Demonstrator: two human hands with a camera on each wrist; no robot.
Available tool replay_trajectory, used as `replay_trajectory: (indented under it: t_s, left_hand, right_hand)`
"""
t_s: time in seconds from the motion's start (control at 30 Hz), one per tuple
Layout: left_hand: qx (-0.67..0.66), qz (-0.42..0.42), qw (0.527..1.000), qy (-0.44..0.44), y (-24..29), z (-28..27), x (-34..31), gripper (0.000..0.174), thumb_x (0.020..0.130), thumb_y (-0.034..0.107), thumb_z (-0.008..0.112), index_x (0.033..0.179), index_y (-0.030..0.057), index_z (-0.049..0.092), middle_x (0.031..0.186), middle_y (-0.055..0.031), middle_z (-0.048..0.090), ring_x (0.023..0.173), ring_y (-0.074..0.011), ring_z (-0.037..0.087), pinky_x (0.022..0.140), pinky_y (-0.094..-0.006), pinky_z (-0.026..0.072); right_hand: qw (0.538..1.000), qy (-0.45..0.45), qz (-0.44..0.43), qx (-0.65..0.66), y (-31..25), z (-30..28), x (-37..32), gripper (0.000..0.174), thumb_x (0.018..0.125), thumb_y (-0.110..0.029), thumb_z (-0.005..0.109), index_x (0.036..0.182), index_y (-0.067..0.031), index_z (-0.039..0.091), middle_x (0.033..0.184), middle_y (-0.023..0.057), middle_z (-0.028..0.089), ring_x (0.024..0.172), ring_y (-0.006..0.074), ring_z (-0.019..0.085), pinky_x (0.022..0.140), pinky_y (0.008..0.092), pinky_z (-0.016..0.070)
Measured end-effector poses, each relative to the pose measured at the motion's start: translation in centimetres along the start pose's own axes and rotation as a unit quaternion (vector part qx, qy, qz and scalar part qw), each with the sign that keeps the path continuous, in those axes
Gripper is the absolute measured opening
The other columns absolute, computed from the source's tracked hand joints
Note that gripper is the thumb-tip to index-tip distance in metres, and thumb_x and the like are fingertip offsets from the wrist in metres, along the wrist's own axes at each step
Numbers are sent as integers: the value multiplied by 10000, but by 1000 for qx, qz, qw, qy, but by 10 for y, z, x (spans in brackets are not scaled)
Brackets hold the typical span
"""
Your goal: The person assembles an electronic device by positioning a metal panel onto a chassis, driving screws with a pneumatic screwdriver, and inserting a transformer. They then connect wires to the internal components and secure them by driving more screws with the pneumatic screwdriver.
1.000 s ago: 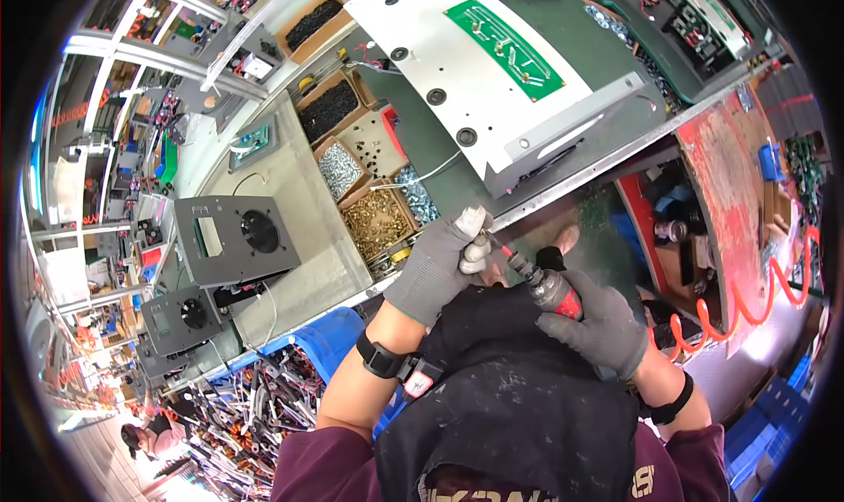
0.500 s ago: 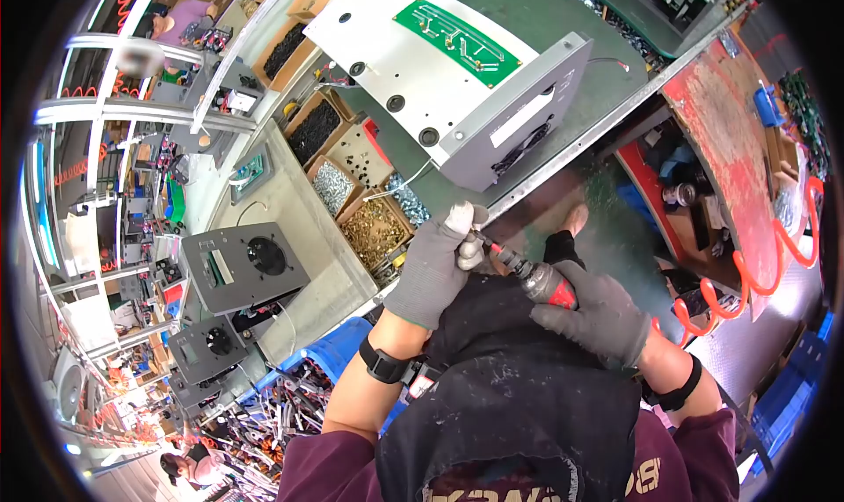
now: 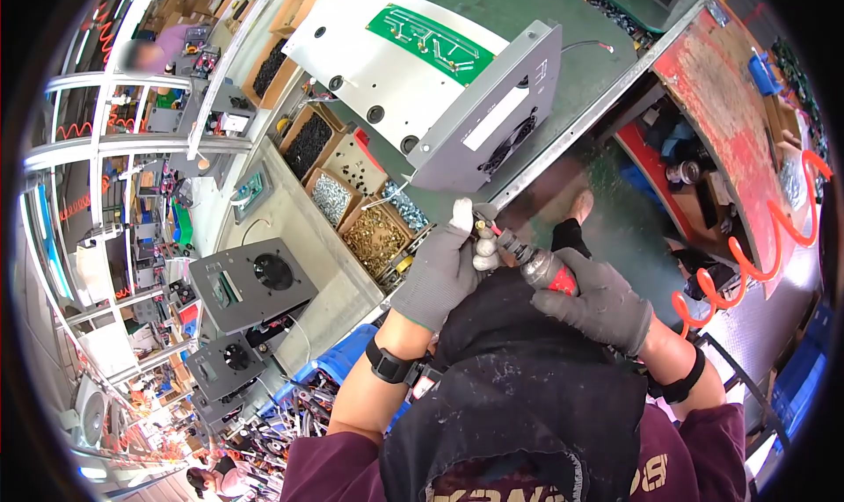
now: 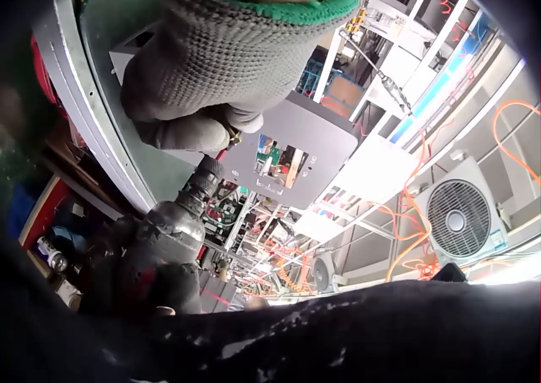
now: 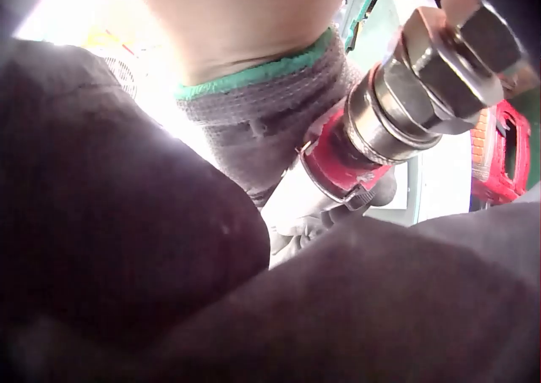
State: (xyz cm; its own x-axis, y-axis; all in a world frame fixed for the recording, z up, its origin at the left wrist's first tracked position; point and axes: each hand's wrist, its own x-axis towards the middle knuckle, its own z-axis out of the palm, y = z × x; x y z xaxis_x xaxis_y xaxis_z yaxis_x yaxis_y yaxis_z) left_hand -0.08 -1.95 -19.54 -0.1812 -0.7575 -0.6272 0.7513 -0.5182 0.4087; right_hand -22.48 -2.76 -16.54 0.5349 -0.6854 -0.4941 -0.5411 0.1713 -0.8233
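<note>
In the head view my gloved left hand (image 3: 440, 269) is raised in front of the apron, thumb and fingers pinching a small brass screw (image 4: 233, 134). My right hand (image 3: 602, 300), gloved too, grips a red and silver air screwdriver (image 3: 541, 269). Its bit points left, with the tip right at the left fingertips and the screw. In the right wrist view the metal air fitting (image 5: 423, 79) at the driver's end looms close, with the dark glove behind it. Beyond the hands a grey metal casing (image 3: 483, 124) with a white panel and a green circuit board (image 3: 431, 43) stands on the bench.
Cardboard bins with brass screws (image 3: 374, 238), silver screws (image 3: 330, 199) and black screws (image 3: 308, 146) line the bench's left side. Grey fan casings (image 3: 251, 282) stand further left. A coiled orange air hose (image 3: 738, 265) hangs at right beside a worn red board (image 3: 730, 106).
The head view has turned, so the bench and white-panelled casing appear further left. Both hands keep their holds in front of the apron, the left fingers parted slightly more around the screw.
</note>
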Motion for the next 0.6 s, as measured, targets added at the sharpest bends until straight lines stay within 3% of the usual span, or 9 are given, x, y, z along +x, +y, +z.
replay_trajectory:
  t_s: [0.17, 0.43, 0.5, 0.6]
  left_hand:
    - [0, 5, 998, -55, 1, -5, 1, 265, 933, 217, 576, 1072, -7, 542, 855, -63, 517, 688, -126, 463, 603, -244, 396]
    - [-58, 19, 997, -53, 5, -21, 1, 238, 908, 230, 619, 1005, 26, 546, 867, -51, 527, 676, -92, 460, 572, -209, 392]
    - [-55, 17, 997, -59, 5, -22, 1, 240, 904, 242, 624, 990, 32, 547, 865, -47, 530, 671, -84, 459, 564, -201, 389]
    - [-41, 36, 996, -64, 4, -23, 1, 261, 908, 273, 616, 983, 32, 548, 873, -40, 537, 662, -78, 456, 555, -195, 383]
  right_hand:
    - [999, -2, 22, -23, -2, -2, 1, 697, 786, -440, 680, 1325, -75, 430, 778, 212, 641, 789, 399, 628, 702, 435, 485]
    - [996, -48, 40, -59, -14, -4, -1, 756, 792, -442, 672, 1394, -98, 370, 756, 225, 632, 773, 413, 619, 684, 448, 475]
    - [998, -36, 52, -29, -18, -4, 0, 510, 764, -354, 722, 1122, -40, 538, 798, 189, 625, 750, 354, 620, 682, 410, 473]
    - [999, -33, 32, -23, -11, -1, 2, 512, 765, -350, 722, 1128, -40, 536, 817, 192, 627, 758, 356, 620, 685, 408, 474]
